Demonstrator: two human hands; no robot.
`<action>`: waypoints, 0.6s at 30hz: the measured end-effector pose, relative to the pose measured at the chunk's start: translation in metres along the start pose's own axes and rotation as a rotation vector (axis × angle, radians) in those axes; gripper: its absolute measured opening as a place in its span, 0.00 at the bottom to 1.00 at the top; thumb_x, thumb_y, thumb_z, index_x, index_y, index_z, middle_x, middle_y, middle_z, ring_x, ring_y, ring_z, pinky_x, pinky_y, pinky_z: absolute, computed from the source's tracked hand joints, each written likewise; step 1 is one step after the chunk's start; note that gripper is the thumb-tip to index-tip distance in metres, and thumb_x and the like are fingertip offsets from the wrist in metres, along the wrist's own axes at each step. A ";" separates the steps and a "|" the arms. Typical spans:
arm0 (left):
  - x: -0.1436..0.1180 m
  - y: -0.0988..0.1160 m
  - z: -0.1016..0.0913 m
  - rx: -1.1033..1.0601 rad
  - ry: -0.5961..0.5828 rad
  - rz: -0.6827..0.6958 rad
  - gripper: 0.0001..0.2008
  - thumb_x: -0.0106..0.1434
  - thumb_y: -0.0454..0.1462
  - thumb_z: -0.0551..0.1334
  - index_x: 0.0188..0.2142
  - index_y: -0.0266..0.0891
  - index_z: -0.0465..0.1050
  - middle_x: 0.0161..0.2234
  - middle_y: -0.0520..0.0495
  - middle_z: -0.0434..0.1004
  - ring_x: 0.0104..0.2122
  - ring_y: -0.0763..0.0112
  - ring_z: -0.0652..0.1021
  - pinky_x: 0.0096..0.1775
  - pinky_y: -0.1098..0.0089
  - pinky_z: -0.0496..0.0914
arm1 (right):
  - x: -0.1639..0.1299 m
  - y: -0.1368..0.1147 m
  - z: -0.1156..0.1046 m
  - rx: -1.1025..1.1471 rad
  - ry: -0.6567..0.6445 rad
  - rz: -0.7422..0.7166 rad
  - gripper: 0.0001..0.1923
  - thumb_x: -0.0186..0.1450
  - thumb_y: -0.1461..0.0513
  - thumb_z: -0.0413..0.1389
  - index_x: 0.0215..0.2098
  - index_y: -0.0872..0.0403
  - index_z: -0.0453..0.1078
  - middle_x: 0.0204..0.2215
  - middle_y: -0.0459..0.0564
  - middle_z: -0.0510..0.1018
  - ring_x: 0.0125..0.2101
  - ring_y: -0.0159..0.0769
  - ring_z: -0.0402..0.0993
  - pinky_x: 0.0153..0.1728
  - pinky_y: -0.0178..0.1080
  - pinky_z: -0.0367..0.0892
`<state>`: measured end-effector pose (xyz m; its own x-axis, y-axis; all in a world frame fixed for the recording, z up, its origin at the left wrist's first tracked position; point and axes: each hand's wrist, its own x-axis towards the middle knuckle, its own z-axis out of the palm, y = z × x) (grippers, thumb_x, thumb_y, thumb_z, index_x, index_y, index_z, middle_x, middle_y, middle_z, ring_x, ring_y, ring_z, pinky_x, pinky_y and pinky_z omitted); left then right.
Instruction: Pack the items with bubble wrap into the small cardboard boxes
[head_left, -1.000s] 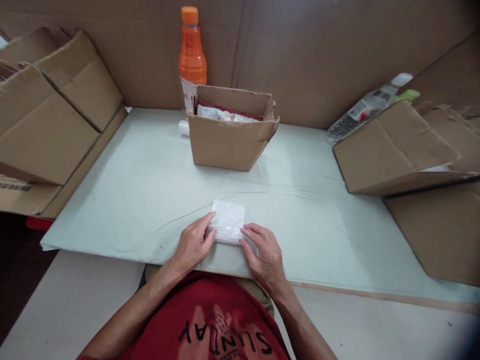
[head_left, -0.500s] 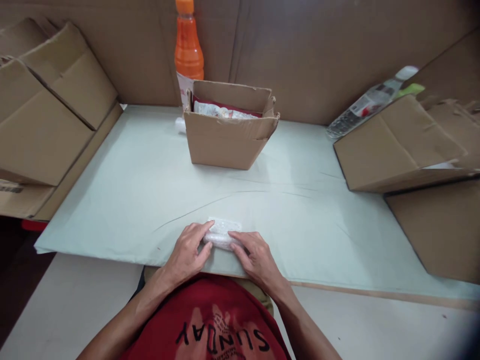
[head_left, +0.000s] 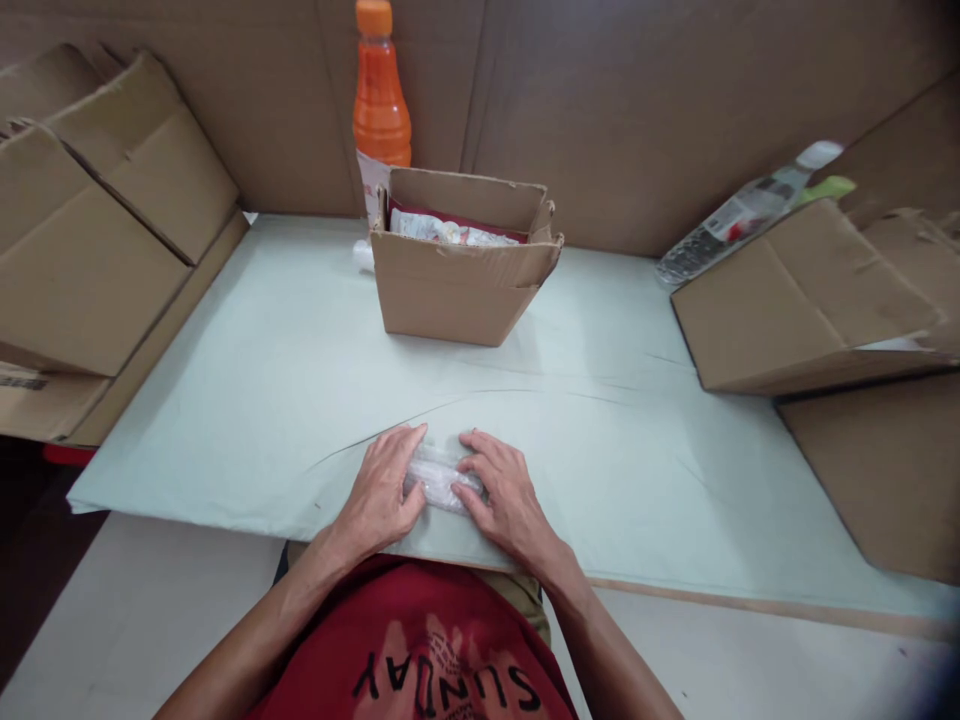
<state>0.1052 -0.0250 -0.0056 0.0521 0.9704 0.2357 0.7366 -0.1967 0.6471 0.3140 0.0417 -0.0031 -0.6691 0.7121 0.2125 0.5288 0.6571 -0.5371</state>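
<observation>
Head view shows both hands pressed onto a small bubble-wrap bundle (head_left: 439,478) at the near edge of the desk (head_left: 285,360). The left hand (head_left: 380,490) curls its fingers (head_left: 409,445) over the bundle's left end, and the right hand (head_left: 504,492) lays its fingers (head_left: 474,470) over the right end and near side, so both sets of fingers are closed down on the wrap. The bundle lies between the hands, its long axis running left to right, with each hand about equally close. Farther out, at the middle of the desk, stands an open cardboard box (head_left: 461,280) holding clear-wrapped packets against a red liner. Just behind it stands an orange bottle (head_left: 381,95). A tilted carton (head_left: 802,300) sits at the right with a clear bottle (head_left: 739,215) lying behind it, and folded cartons (head_left: 97,220) lean at the left.
</observation>
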 end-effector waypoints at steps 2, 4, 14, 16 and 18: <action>0.001 0.000 -0.002 -0.024 -0.053 -0.007 0.34 0.59 0.30 0.57 0.66 0.37 0.57 0.56 0.37 0.71 0.56 0.54 0.70 0.58 0.52 0.65 | -0.004 0.000 0.000 0.070 0.014 -0.029 0.04 0.67 0.63 0.57 0.41 0.52 0.69 0.51 0.57 0.78 0.56 0.48 0.70 0.55 0.52 0.64; 0.002 0.002 -0.004 -0.048 -0.111 -0.016 0.34 0.59 0.30 0.57 0.65 0.38 0.58 0.50 0.39 0.74 0.50 0.56 0.73 0.53 0.53 0.68 | -0.007 0.000 -0.002 0.119 0.019 -0.038 0.04 0.67 0.63 0.58 0.41 0.51 0.68 0.47 0.55 0.79 0.53 0.46 0.73 0.53 0.51 0.65; 0.030 0.016 -0.022 -0.068 -0.138 0.149 0.32 0.61 0.29 0.58 0.65 0.43 0.57 0.49 0.41 0.75 0.48 0.60 0.75 0.51 0.58 0.73 | 0.002 0.004 -0.031 0.094 -0.166 0.073 0.05 0.66 0.64 0.61 0.41 0.51 0.73 0.37 0.49 0.82 0.39 0.42 0.78 0.45 0.47 0.70; 0.056 0.015 -0.039 0.019 -0.006 0.214 0.30 0.63 0.31 0.61 0.64 0.41 0.59 0.54 0.38 0.73 0.54 0.57 0.73 0.54 0.56 0.72 | 0.010 0.007 -0.042 0.108 -0.103 0.069 0.04 0.66 0.63 0.61 0.40 0.52 0.73 0.36 0.48 0.82 0.37 0.41 0.78 0.43 0.45 0.71; 0.093 0.015 -0.058 0.162 0.189 0.289 0.26 0.65 0.31 0.60 0.62 0.40 0.62 0.57 0.36 0.71 0.59 0.54 0.70 0.58 0.53 0.68 | 0.020 0.011 -0.057 0.122 0.000 0.062 0.03 0.67 0.62 0.59 0.40 0.52 0.73 0.36 0.48 0.82 0.37 0.39 0.79 0.41 0.42 0.72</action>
<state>0.0818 0.0544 0.0683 0.1589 0.8322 0.5312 0.8074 -0.4192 0.4152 0.3360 0.0774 0.0422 -0.6371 0.7506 0.1751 0.5021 0.5766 -0.6445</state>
